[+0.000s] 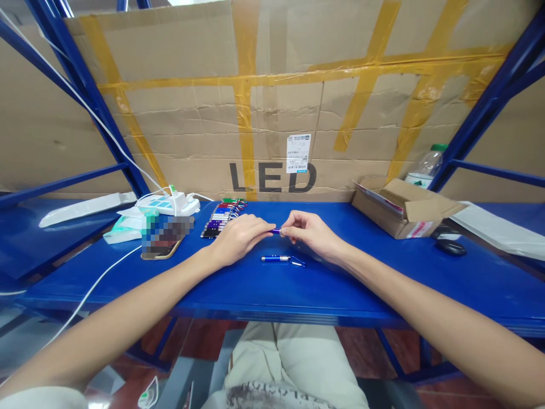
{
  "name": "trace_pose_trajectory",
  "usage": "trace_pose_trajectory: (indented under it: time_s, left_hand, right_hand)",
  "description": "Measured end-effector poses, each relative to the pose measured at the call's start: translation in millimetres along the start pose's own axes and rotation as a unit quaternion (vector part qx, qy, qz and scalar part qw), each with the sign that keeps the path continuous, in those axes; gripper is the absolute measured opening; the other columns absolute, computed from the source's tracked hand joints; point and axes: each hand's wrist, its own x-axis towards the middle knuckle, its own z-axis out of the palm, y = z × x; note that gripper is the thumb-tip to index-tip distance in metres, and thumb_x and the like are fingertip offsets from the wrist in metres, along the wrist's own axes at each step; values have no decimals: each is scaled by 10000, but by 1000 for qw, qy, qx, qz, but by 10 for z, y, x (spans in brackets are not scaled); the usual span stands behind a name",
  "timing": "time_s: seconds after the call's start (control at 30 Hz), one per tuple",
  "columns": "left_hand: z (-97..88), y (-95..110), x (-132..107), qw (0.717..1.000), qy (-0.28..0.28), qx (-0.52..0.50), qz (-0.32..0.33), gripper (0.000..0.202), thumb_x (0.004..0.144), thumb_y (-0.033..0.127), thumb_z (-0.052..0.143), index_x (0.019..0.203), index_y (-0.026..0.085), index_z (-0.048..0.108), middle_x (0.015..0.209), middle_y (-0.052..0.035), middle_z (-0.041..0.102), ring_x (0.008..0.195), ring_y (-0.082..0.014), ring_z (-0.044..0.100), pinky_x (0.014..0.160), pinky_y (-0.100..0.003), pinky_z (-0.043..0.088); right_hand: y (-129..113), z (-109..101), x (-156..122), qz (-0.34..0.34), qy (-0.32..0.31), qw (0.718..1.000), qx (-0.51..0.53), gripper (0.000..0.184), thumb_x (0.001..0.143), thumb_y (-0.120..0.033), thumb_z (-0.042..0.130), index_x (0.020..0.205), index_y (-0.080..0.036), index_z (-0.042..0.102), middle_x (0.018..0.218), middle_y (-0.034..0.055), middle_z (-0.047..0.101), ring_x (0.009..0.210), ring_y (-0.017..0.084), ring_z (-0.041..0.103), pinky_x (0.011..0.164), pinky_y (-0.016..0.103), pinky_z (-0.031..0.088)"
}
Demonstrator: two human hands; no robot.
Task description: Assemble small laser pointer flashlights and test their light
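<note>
Purple tube (276, 231), slim, shiny, held between left hand (239, 236), right hand (314, 234)

two hands (239, 234) (314, 233), one purple penlight (276, 231), one blue penlight (272, 259), one penlight row (218, 220), one phone (170, 241), one bottle (427, 165)

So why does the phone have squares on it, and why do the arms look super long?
In the head view, mosaic blocks cover much of the phone; in that same head view, the arms look stretched toward the bottom corners, probably by a wide lens; also in the head view, a washed-out white patch shows above the cardboard.
</note>
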Motion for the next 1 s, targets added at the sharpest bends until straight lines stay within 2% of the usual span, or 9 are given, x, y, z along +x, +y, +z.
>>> trace_pose_trajectory:
  time_s: [0.1,0.23,0.3,0.4,0.53,0.7,0.83,1.0]
  left_hand:
    - [-3,-19,-1,999,-1,34,26,285,1149,325,506,1264,215,742,1167,-103,815,994,-218,735,874,-371,532]
    - [-28,-6,26,993,-12,94,71,336,1171,282,422,1220,225,750,1167,-94,817,937,-196,710,801,-358,479]
    - [-36,12,42,989,-3,118,84,341,1174,270,414,1181,225,752,1155,-84,817,907,-183,697,791,-356,456]
    - [-24,31,52,992,19,108,63,311,1164,290,467,1077,208,754,1095,-76,810,897,-175,693,808,-352,445]
    - [12,22,48,1000,27,-3,-13,291,1144,365,525,1087,182,744,1048,-83,791,947,-199,721,852,-347,483]
    - [25,11,64,986,4,-111,-122,273,1102,419,609,1172,210,769,1113,-62,814,1012,-218,756,931,-339,535]
    - [20,25,83,973,-19,-151,-175,304,1086,435,614,1169,202,791,1146,-69,826,1023,-233,768,938,-330,560]
    - [35,26,89,956,-45,-191,-220,338,1084,440,579,1140,185,793,866,-28,810,806,-201,739,854,-311,550]
  right_hand:
    - [14,-2,7,60,-9,995,77,277,716,-331,906,791,-194,677,778,13,748,616,124,571,587,278,433]
    - [5,-23,13,148,-43,972,176,328,644,-276,971,759,-182,678,765,21,749,612,101,549,595,258,420]
    - [-10,-29,11,160,-50,966,198,336,641,-274,984,758,-179,684,758,18,744,620,94,548,606,250,415]
    - [-31,-23,0,151,-45,967,198,346,648,-287,995,776,-177,693,757,15,743,630,89,548,620,248,410]
    - [-38,-3,-8,115,-29,980,158,361,685,-356,986,821,-187,699,774,9,741,655,106,567,652,267,437]
    - [4,2,15,-8,-10,1000,16,336,844,-490,858,889,-198,698,837,24,744,709,151,609,691,314,492]
    - [57,-10,23,-75,-3,994,-85,273,943,-475,753,940,-209,689,852,16,717,745,175,626,705,330,513]
    - [33,-34,-29,-157,6,964,-215,143,1023,-365,662,1063,-230,689,993,36,749,890,209,684,821,352,543]
